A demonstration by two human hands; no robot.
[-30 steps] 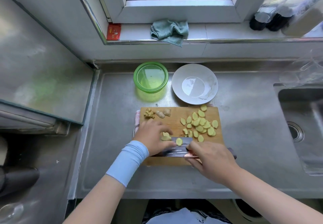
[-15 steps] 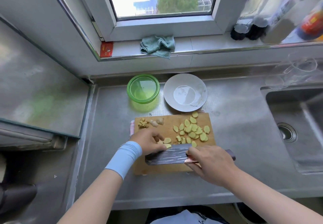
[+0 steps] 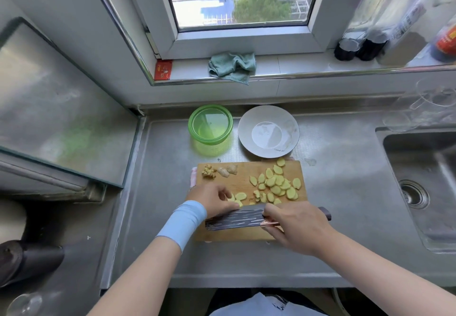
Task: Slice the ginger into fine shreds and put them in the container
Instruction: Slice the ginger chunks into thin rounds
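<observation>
Head view, down onto steel counter. Noted cutting board (image 3: 237, 180) close to the body at counter's front, presumably for short reach.

Found left hand (image 3: 212, 199) at board's near-left, fingers curled and pinching small stack of slices (image 3: 238, 197). Judged as squaring them up flat, so several can be cut through at once.

Found right hand (image 3: 298, 226) wrapped round handle end of cleaver (image 3: 234, 219), grip choked up onto blade, likely for control. Recorded blade tilted, broad face up toward camera, just beside left hand; contact not resolvable. Not cutting at present.

Logged main pile of slices (image 3: 276, 185) at board's far-right, apart from blade, probably parked outside the working zone. Logged knobbly trimmings (image 3: 219, 170) at far-left corner, likely set aside as waste.

Noted green container (image 3: 191, 128) just beyond board, within easy transfer; no ginger visible inside. Noted white plate (image 3: 293, 130) beside it.

Judged progress: slicing done, shredding barely begun.
</observation>
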